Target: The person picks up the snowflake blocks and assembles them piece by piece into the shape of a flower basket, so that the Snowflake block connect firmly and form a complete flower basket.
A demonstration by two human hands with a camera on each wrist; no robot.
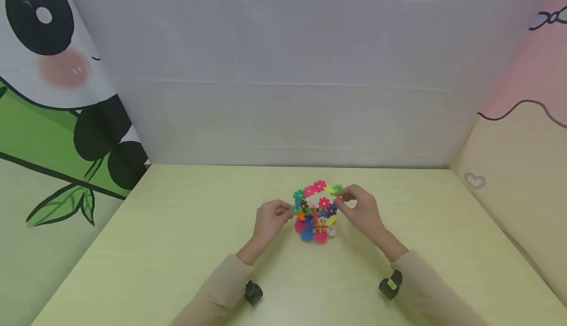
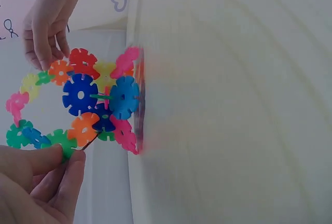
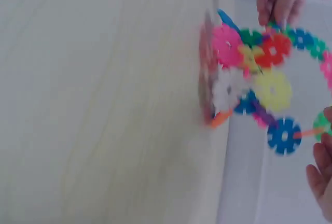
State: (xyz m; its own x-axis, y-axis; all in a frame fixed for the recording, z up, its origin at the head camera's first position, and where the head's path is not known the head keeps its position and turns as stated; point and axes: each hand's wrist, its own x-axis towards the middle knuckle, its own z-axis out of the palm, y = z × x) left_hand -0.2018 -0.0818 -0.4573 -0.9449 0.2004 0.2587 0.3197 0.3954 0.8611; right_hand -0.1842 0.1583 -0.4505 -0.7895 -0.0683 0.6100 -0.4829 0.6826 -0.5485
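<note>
A basket-like build of interlocking snowflake discs (image 1: 320, 236), in pink, blue, green, yellow, orange and white, stands on the table between both hands. An arch of linked discs (image 1: 309, 190) rises over it like a handle. On the build's left side, my left hand (image 1: 271, 220) pinches a green disc (image 2: 63, 142) between thumb and fingers. From the opposite side, my right hand (image 1: 363, 212) pinches the arch near a green disc (image 3: 321, 122) and an orange disc (image 2: 60, 72). Part of the right hand lies outside the right wrist view.
The pale yellow table (image 1: 177, 247) meets a white back panel (image 1: 283, 94). A printed cartoon panel (image 1: 53, 134) stands on the left, a pink and beige one (image 1: 522, 168) on the right. Dark wrist devices (image 1: 253, 292) sit by both sleeves.
</note>
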